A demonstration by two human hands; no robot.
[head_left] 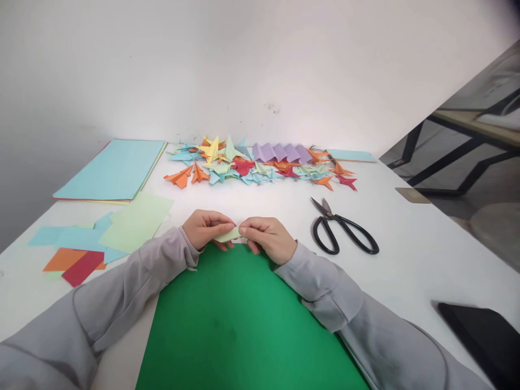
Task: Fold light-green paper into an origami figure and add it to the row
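Between my two hands is a small piece of pale green folded paper [228, 235], held just above the far edge of a green sheet [244, 309]. My left hand [208, 227] pinches its left end between thumb and fingers. At the other end, my right hand [268, 236] grips it in the same way, its fingertips covering that end. How the paper is folded cannot be made out. Past the hands lies a row of folded paper shapes, among them a yellow one [211, 150], an orange one [179, 177] and a purple zigzag strip [280, 153].
Black-handled scissors [335, 219] lie partly opened on the white table [390, 281], right of my hands. A stack of coloured sheets [114, 170] and loose paper pieces [136, 222] are at left. A black flat object [479, 338] sits at the right edge; a wall stands behind.
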